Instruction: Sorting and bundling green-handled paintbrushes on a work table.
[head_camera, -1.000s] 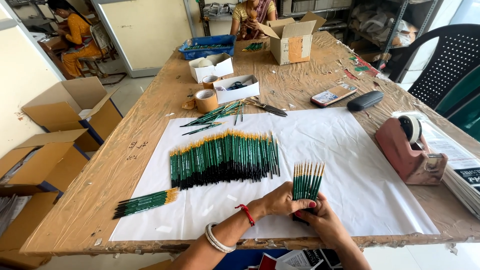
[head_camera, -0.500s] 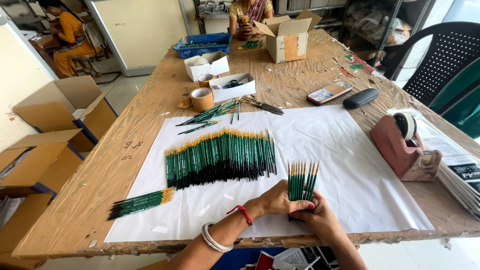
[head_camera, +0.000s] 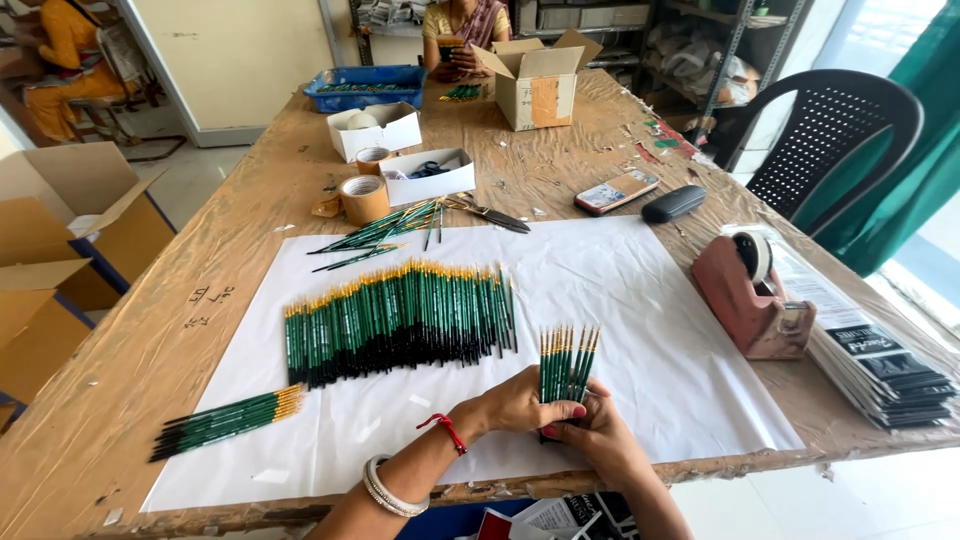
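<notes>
Head view, looking down: both hands meet at the near edge of the surface (head_camera: 150, 330), at about 6 o'clock. The left hand (head_camera: 515, 405) and the right hand (head_camera: 590, 440) are clamped together around a small fan of paintbrushes (head_camera: 568, 362), held upright with the gold ends spreading out on top; the handles are green with dark lower ends. A red thread and a silver bangle sit on the left wrist.

From the left: a small bundle of brushes (head_camera: 232, 420) lies at 8 o'clock on the white paper sheet (head_camera: 640, 300). Next, at 10 o'clock from the hands, a long row of brushes (head_camera: 400, 320) lies side by side, well apart from the held fan. Beyond it, at 11 o'clock, are loose brushes (head_camera: 385, 232), a tape roll (head_camera: 363, 198) and scissors (head_camera: 490, 213). At 2 o'clock stands a pink tape dispenser (head_camera: 745, 300), beside stacked printed packets (head_camera: 880, 365).
</notes>
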